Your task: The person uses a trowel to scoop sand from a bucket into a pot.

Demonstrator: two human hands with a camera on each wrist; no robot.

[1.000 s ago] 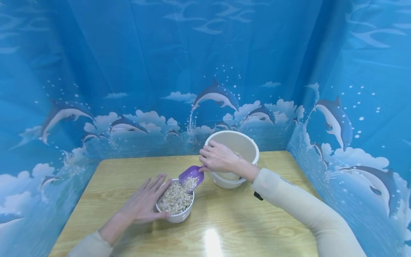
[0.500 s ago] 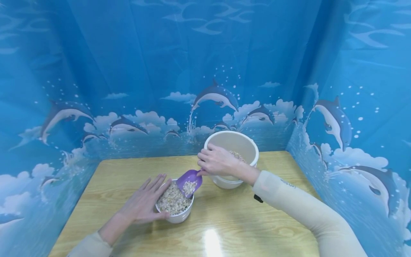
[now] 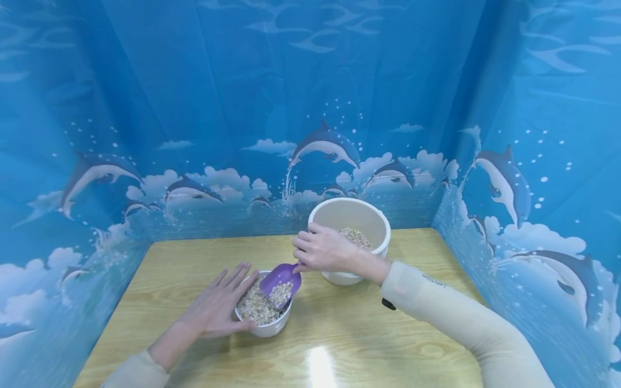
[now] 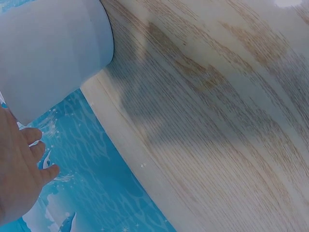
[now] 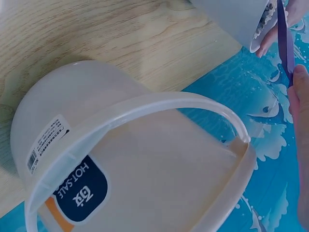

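Observation:
My right hand (image 3: 325, 249) grips the handle of a purple scoop (image 3: 273, 277), whose pan carries pale mixed grain. The scoop lies over a small white tub (image 3: 273, 329) heaped with the same grain (image 3: 257, 311), its front edge right at the heap. On the tub's left side, my left hand (image 3: 218, 306) rests with straight, spread fingers at the rim. From the left wrist, the tub's smooth outer wall (image 4: 53, 53) shows beside the fingers. The right wrist view catches the scoop (image 5: 286, 43) edge-on, near the tub's mouth.
Behind and right of the tub stands a larger white bucket (image 3: 378, 215) with grain (image 3: 356, 237) inside. Its carrying handle (image 5: 159, 102) hangs across its labelled side. Both containers stand on a wooden table (image 3: 194, 258), enclosed by blue dolphin-print sheets (image 3: 242, 108).
The right hand and scoop have shifted left and slightly down, further over the tub. More grain inside the bucket now shows. The left hand has stayed put.

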